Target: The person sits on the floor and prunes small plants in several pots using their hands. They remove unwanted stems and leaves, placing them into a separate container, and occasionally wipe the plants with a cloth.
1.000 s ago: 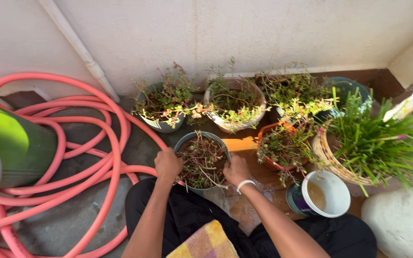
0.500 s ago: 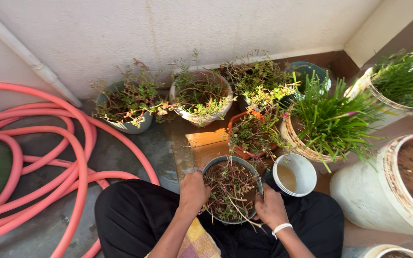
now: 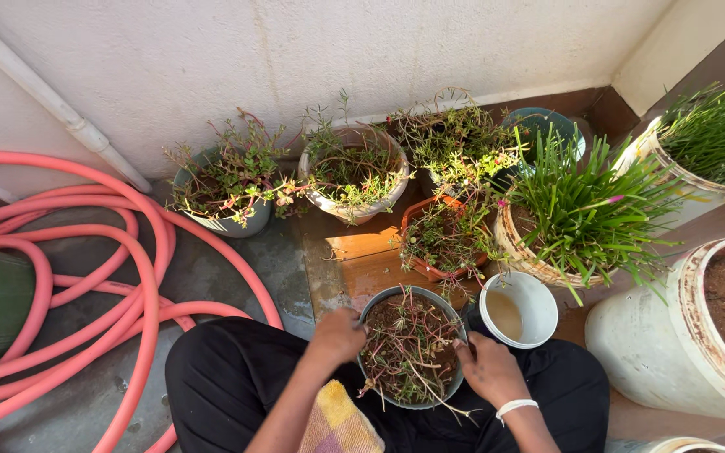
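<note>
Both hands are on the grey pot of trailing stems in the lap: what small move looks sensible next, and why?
Probably lowering the grey pot onto the wet floor patch just ahead. The left hand and right hand each grip its rim, it sits over the lap, and loose stems hang over its near edge beside the white cup.

Left hand (image 3: pixel 337 334) and right hand (image 3: pixel 488 369) low, fingers curled in grip, forearms angled inward.

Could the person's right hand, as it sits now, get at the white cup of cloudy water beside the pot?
Probably yes. The right hand grips the grey pot's rim, and the white cup stands right beside it, with nothing between them. The hand would have to release the pot first.
</note>
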